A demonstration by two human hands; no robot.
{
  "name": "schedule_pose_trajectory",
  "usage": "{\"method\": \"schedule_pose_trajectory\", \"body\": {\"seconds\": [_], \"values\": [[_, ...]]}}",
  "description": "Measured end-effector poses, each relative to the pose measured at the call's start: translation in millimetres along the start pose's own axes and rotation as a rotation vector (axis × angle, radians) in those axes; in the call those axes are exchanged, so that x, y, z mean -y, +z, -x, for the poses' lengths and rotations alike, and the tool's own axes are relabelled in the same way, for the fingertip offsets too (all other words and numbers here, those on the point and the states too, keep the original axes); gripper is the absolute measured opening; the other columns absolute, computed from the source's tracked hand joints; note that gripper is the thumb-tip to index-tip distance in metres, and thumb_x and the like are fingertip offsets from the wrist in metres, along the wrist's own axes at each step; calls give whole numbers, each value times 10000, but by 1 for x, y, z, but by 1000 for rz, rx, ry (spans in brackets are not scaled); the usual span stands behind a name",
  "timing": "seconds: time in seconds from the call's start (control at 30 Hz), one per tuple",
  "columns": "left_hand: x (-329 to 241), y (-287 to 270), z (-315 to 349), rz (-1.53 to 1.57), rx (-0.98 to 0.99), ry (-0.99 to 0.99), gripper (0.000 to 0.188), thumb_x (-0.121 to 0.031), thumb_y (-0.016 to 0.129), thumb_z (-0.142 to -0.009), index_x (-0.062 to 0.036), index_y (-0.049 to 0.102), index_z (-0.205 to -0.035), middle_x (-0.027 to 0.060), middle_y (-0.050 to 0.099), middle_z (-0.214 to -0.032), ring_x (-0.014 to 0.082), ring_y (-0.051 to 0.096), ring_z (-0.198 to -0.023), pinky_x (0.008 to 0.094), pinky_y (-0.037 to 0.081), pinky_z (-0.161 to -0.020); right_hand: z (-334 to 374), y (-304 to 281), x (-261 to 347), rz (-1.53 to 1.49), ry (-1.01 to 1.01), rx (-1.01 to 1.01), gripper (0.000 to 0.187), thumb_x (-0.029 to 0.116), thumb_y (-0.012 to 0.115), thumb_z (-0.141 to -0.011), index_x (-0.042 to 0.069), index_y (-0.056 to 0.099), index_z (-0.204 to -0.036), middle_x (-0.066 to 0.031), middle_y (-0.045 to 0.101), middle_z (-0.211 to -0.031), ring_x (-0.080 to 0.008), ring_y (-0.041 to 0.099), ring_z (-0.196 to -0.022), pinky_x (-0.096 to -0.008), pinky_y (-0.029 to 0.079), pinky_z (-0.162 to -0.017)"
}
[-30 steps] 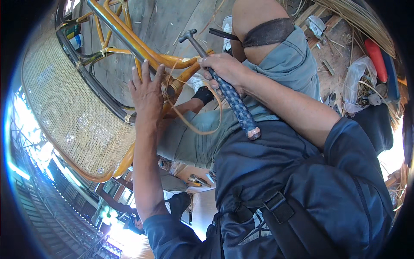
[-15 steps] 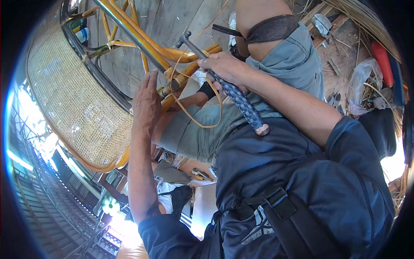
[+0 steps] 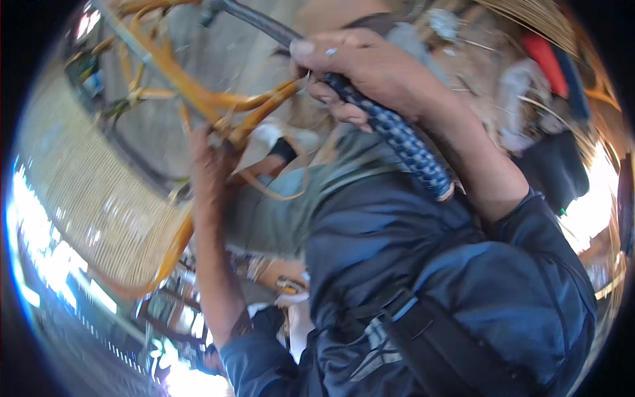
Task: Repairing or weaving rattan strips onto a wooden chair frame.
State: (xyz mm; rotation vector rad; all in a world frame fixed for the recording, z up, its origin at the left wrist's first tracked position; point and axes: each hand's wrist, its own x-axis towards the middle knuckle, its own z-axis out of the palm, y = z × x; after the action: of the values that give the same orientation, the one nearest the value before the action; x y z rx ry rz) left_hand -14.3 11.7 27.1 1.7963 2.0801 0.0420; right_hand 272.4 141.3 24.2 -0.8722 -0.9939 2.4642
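My right hand [image 3: 367, 76] is closed around a hammer [image 3: 261, 26], whose handle [image 3: 403, 142] has a blue woven wrap. The small metal head [image 3: 210, 12] is at the top left, raised above the rattan frame. My left hand [image 3: 210, 159] is against the joint of a chair-like rattan frame [image 3: 175, 73]; its fingers are blurred and partly hidden. A loose pale cane strip [image 3: 271, 193] loops down from that joint. Left of my hand is the frame's woven cane panel [image 3: 99, 178].
Grey floorboards [image 3: 231, 63] lie beyond the frame. At the right are a red object [image 3: 546, 65], a clear plastic bag [image 3: 519, 99] and a dark container [image 3: 559, 169]. Scraps and cane strands [image 3: 522, 14] lie at the upper right. A yellow-handled tool [image 3: 289, 286] lies below my lap.
My right hand has lifted the hammer up, away from the frame. My left hand stays at the joint, its fingers lower against it. The whole view has shifted and blurred.
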Motion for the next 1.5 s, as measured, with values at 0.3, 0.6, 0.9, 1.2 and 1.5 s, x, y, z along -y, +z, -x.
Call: {"method": "schedule_pose_trajectory", "body": {"seconds": [0.3,0.6,0.9,1.2,1.5], "values": [[4,5,2,-29,-72,-329,374,-207,498,-855,36,479,-1138,205,540,-1067,330,526,-1007,385,416,-833,186,-105,-44,980,4,-834,314,299,559,-846,-10,539,-901,-139,510,-649,-210,524,-575,-328,425,-554],[5,3,17,-233,120,-401,379,-293,479,-868,-23,509,-1132,186,604,-940,348,580,-857,421,436,-757,244,-103,-166,1242,56,-1065,278,134,572,-817,9,505,-1056,-182,534,-906,-310,547,-814,-339,440,-720],[-72,41,-1,-30,-221,296,190,-139,571,-758,-32,589,-914,147,571,-953,309,518,-975,436,390,-853,260,-108,-173,1472,629,-964,477,59,588,-737,51,460,-1196,-159,518,-1081,-349,479,-1020,-422,409,-863],[-61,63,-27,38,173,-13,258,-207,600,-755,-32,547,-937,139,573,-957,305,508,-959,471,363,-805,275,-116,-141,1113,46,-1125,434,121,525,-802,-3,438,-1209,-139,519,-1018,-245,515,-923,-337,404,-822],[-48,34,-6,-361,-32,2,389,-239,606,-766,-23,519,-1078,151,477,-1182,329,368,-1203,477,253,-1002,-2,-13,29,746,-388,-189,342,343,488,-872,50,612,-997,-13,538,-645,-67,449,-421,-194,362,-414]]}}
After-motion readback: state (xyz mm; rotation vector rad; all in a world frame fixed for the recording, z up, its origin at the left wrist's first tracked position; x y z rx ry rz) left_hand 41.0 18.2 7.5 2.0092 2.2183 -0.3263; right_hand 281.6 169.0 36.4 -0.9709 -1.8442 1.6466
